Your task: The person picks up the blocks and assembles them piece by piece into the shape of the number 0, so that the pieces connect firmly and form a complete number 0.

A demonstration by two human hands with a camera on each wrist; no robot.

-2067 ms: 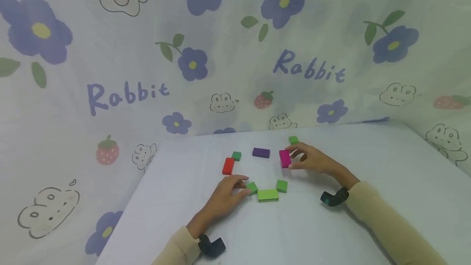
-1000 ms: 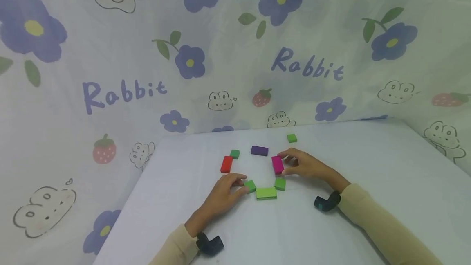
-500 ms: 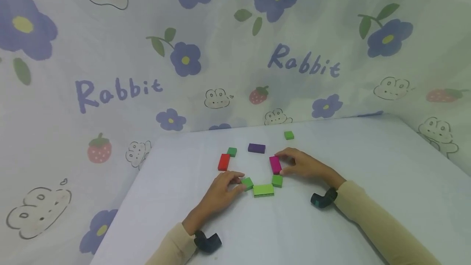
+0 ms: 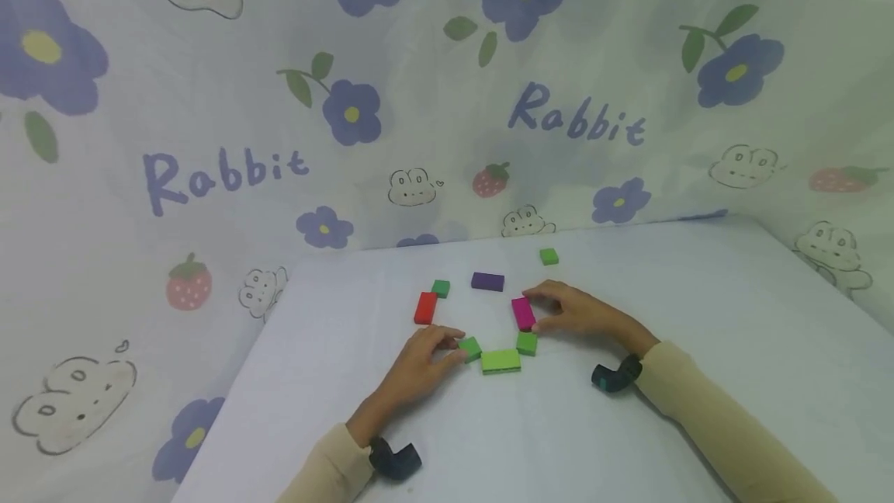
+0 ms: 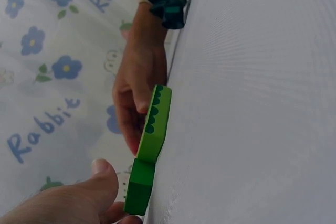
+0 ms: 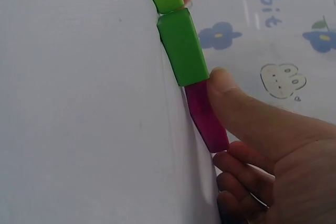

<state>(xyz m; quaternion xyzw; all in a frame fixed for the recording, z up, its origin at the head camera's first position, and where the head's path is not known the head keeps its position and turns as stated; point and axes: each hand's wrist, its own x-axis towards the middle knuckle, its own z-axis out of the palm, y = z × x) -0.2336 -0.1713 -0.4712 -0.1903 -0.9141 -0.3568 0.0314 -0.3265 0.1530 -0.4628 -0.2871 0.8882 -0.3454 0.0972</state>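
My right hand (image 4: 583,311) holds a magenta block (image 4: 523,314) between thumb and fingers, one at each end. In the right wrist view, the magenta block (image 6: 205,115) meets a green block (image 6: 182,46). My left hand (image 4: 419,362) lies beside another green block (image 4: 471,348), its fingertips at the block's outer end. The left wrist view shows a small gap between the left thumb (image 5: 102,174) and that green block (image 5: 139,187). A lime block (image 4: 500,362) joins the two green blocks, forming the near part of a curve.
A red block (image 4: 425,307) touches a darker green block (image 4: 441,288) behind the left hand. A purple block (image 4: 487,282) lies further back. One light green block (image 4: 549,256) sits near the table's far edge, where the patterned curtain (image 4: 447,99) begins.
The right hand has carried the magenta block left and nearer, up to the right green block. It has barely moved over the last half second. The left hand keeps its place by its block.
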